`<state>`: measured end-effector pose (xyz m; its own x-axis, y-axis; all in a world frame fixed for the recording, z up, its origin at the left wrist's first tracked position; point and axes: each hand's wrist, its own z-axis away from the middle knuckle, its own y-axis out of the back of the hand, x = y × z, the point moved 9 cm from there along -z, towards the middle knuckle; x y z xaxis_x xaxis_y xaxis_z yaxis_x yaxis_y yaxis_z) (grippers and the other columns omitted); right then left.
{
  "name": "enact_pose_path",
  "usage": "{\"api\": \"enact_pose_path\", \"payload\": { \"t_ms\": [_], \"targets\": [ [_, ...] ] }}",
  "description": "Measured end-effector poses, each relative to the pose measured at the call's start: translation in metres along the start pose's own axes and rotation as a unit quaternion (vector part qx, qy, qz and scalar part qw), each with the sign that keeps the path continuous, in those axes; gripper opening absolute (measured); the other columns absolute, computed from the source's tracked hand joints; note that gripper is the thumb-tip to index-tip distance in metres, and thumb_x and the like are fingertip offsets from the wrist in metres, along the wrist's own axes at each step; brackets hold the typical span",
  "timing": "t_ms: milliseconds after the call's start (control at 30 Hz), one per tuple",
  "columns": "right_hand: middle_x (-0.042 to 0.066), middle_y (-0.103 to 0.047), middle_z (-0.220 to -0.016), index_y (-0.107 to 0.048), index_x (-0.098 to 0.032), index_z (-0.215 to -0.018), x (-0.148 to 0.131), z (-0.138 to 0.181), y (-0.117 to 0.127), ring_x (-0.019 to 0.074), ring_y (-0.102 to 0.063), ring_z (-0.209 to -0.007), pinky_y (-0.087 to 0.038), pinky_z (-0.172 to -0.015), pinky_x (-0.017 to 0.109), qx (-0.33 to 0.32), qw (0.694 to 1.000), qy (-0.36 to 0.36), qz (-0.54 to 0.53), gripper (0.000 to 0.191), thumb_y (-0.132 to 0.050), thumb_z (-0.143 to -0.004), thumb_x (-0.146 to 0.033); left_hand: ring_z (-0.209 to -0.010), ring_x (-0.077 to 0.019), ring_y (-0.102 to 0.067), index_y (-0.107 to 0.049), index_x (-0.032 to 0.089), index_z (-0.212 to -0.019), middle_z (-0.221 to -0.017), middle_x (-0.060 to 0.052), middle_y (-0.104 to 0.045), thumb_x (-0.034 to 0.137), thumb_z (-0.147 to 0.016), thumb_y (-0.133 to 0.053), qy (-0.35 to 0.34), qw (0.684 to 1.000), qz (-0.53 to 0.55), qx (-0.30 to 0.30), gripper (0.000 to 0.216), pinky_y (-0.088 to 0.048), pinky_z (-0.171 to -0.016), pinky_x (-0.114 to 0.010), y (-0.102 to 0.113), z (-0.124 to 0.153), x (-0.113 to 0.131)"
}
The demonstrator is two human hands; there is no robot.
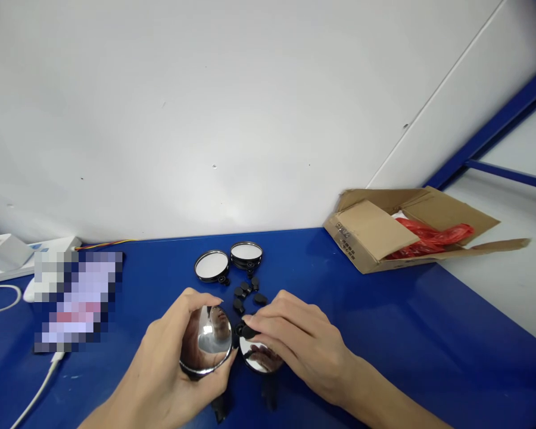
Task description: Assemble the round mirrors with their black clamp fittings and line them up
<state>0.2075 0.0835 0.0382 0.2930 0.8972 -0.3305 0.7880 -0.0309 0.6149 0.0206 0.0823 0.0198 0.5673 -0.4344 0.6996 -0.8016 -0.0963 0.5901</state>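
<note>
My left hand (pixel 161 363) grips a round convex mirror (pixel 206 341) in a thin metal rim, with its glass facing up and toward me. My right hand (pixel 295 336) is over a second round mirror (pixel 258 355), its fingertips pinching a small black plastic piece (pixel 248 331) at that mirror's edge. The second mirror's lower part is partly hidden by my fingers. Beyond my hands lie several loose black plastic pieces (pixel 245 296). Two more round mirrors (pixel 211 266) (pixel 246 252) with black fittings rest farther back, apart from my hands.
The mirrors lie on a blue tabletop (pixel 366 339) against a white wall (pixel 232 119). A cardboard box (pixel 370 229) holding a red plastic bag (pixel 429 238) stands at back right. At left are a white power strip (pixel 9 257), white cables, and a pixelated object (pixel 75 301).
</note>
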Motion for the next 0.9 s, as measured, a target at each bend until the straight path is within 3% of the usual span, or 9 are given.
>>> {"api": "enact_pose_path", "payload": {
  "t_ms": [300,533,767,900],
  "targets": [
    [0.008,-0.077,-0.096,-0.075,-0.013,-0.128,0.001,0.004,-0.002,0.0173,-0.063,-0.078,-0.055,-0.068,0.033,0.010,0.999,-0.011,-0.038,0.022,-0.076,-0.107,-0.009,-0.074,-0.0149,-0.075,-0.053,0.034,-0.130,-0.102,0.005,-0.070,0.027,-0.098,-0.071,0.036,0.998,0.049,-0.013,0.038,-0.053,-0.057,-0.025,-0.007,0.003,-0.002],
    [0.009,-0.078,-0.098,-0.075,-0.012,-0.125,-0.003,0.004,-0.004,0.0172,-0.063,-0.080,-0.055,-0.071,0.033,0.013,0.997,0.000,-0.074,0.019,-0.078,-0.107,-0.012,-0.067,-0.0133,-0.065,-0.057,0.034,-0.126,-0.092,0.007,-0.067,0.027,-0.093,-0.075,0.047,0.994,0.091,-0.023,0.037,-0.055,-0.063,-0.026,-0.011,0.004,0.003],
    [0.007,-0.077,-0.097,-0.074,-0.015,-0.119,-0.003,-0.005,-0.003,0.0172,-0.062,-0.081,-0.053,-0.069,0.031,-0.010,0.999,-0.024,-0.024,0.009,-0.073,-0.111,-0.017,-0.082,-0.0186,-0.076,-0.059,0.037,-0.131,-0.106,0.005,-0.078,0.040,-0.088,-0.091,0.099,0.992,0.076,-0.012,0.053,-0.061,-0.068,-0.027,-0.004,0.005,0.000],
    [0.006,-0.074,-0.094,-0.073,-0.016,-0.116,-0.001,-0.007,0.001,0.0175,-0.063,-0.082,-0.051,-0.068,0.030,0.000,0.999,-0.038,0.008,0.006,-0.071,-0.111,-0.017,-0.088,-0.0232,-0.081,-0.058,0.038,-0.142,-0.119,-0.002,-0.080,0.049,-0.092,-0.092,0.162,0.971,0.175,-0.015,0.062,-0.067,-0.069,-0.029,-0.001,0.006,-0.014]
  ]
}}
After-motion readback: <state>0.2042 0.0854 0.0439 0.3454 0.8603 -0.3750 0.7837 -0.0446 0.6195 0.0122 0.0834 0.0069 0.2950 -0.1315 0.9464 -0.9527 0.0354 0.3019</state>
